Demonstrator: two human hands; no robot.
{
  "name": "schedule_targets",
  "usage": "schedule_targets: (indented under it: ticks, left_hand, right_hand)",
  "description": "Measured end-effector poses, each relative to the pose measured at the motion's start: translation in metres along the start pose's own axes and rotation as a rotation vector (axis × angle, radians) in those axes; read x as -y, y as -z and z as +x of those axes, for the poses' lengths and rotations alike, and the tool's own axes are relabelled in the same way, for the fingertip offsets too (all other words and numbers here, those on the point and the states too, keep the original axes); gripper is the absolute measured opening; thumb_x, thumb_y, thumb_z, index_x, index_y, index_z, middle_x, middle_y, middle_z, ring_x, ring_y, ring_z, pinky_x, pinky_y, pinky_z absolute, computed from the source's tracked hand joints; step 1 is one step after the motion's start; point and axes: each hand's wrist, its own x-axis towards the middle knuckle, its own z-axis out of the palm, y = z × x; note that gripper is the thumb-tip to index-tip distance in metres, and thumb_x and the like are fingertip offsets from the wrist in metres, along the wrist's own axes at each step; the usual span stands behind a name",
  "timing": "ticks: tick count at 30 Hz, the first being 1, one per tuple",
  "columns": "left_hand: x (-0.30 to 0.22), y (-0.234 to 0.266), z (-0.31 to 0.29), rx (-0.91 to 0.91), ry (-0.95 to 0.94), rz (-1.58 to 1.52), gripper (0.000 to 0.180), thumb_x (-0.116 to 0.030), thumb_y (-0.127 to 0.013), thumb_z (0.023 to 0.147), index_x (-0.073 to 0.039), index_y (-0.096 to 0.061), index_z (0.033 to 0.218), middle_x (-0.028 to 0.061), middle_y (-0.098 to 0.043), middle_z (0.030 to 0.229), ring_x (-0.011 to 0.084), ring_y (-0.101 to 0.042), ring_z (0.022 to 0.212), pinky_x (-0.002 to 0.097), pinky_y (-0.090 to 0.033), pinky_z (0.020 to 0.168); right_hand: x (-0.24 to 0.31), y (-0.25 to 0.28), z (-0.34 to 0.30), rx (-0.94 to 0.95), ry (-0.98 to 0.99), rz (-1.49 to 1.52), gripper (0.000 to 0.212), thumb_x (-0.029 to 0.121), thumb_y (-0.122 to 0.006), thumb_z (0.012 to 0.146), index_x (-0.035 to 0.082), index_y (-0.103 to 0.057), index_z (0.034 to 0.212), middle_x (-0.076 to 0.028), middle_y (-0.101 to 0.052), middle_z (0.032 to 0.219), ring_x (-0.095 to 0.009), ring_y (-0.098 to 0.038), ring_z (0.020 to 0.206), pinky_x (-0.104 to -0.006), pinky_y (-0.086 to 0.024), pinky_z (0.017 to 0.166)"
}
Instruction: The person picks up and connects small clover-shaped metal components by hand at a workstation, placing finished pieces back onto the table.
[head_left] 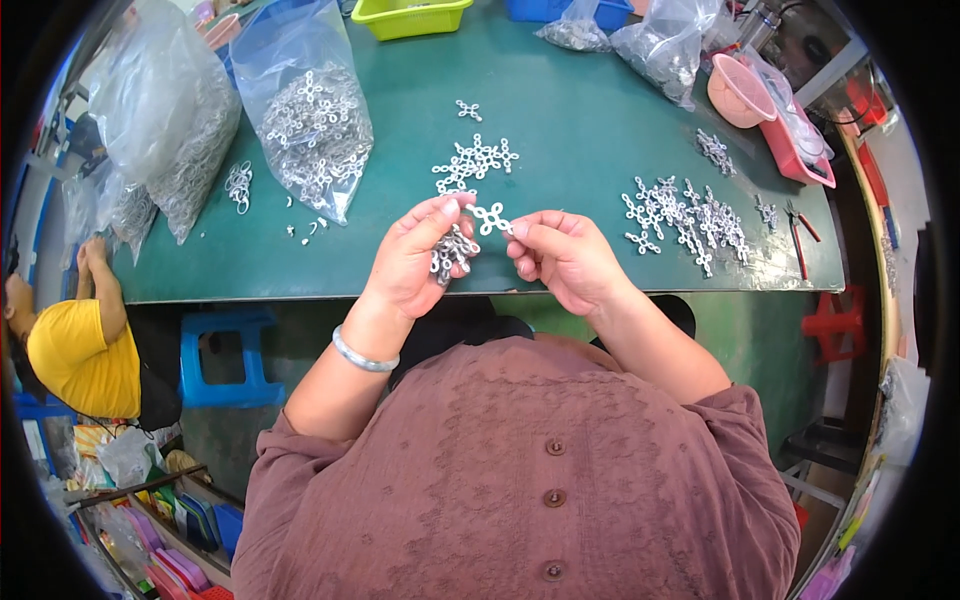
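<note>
Ctr pile (478,157) blks fwd; gap to its R.

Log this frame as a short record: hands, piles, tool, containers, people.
left hand: holds a bundle of silvery looped pieces; fingertips at one end of a single cross-shaped piece
right hand: pinches that piece's opposite end
piles: centre pile just beyond the hands; right pile to their right
tool: red-handled pliers, right end of table
containers: clear bag of similar pieces, left; yellow-green basket, far side
people: one in yellow top, far left
</note>
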Motion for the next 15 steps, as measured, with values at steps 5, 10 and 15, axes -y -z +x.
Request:
schedule_targets:
  ticks: [5, 10, 15]
  left_hand:
    - [-0.003, 0.004, -0.004, -0.036, -0.011, -0.014, 0.024, -0.020, -0.050, 0.086, -0.003, -0.051, 0.103, 0.0046, -0.052, 0.074, 0.0130, -0.050, 0.062, 0.0205, -0.041, 0.044]
    - [-0.001, 0.004, -0.006, -0.030, 0.004, -0.015, 0.024, -0.020, -0.049, 0.086, -0.002, -0.051, 0.103, 0.0047, -0.051, 0.075, 0.0124, -0.049, 0.062, 0.0196, -0.041, 0.043]
    - [0.001, 0.002, -0.010, -0.033, 0.010, 0.008, 0.023, -0.019, -0.049, 0.086, -0.003, -0.053, 0.102, 0.0046, -0.050, 0.075, 0.0123, -0.049, 0.062, 0.0193, -0.040, 0.043]
  right_hand:
    - [0.013, 0.041, -0.017, -0.186, 0.143, 0.041, 0.013, 0.012, -0.060, 0.078, 0.000, -0.057, 0.081, -0.005, -0.058, 0.068, -0.010, -0.051, 0.054, -0.0211, -0.041, 0.050]
    - [0.019, 0.056, -0.047, -0.322, 0.094, -0.185, 0.016, 0.013, -0.059, 0.079, -0.002, -0.057, 0.083, -0.006, -0.059, 0.069, -0.009, -0.052, 0.050, -0.0201, -0.041, 0.045]
    - [0.011, 0.073, -0.059, -0.349, 0.216, -0.553, 0.018, 0.012, -0.059, 0.077, -0.004, -0.059, 0.086, -0.005, -0.059, 0.067, -0.007, -0.051, 0.052, -0.0206, -0.042, 0.049]
